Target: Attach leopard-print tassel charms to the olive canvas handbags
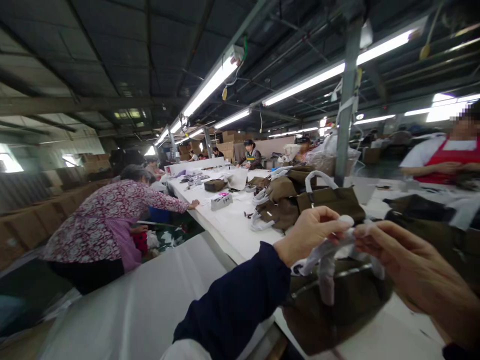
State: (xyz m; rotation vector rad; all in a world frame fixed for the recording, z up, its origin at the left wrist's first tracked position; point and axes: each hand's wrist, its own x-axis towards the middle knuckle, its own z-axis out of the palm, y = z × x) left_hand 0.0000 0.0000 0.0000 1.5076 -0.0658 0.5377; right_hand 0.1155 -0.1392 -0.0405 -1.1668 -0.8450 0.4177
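A dark olive-brown handbag (337,310) stands at the table's near edge, its handles (327,280) wrapped in thin white material. Above the bag, my left hand (313,232) pinches the white wrapping near the top of a handle. A small round white piece (345,219) shows at its fingertips; I cannot make out what it is. Close by on the right, my right hand (408,265) is closed in a pinch on the same wrapping. Its fingertips almost meet those of the left hand.
More brown handbags (281,190) with wrapped handles pile up behind on the long white table (232,220). A metal post (347,110) rises beyond them. At left, a person in a patterned shirt (101,220) bends beside the table; another in a red apron (446,160) works at right.
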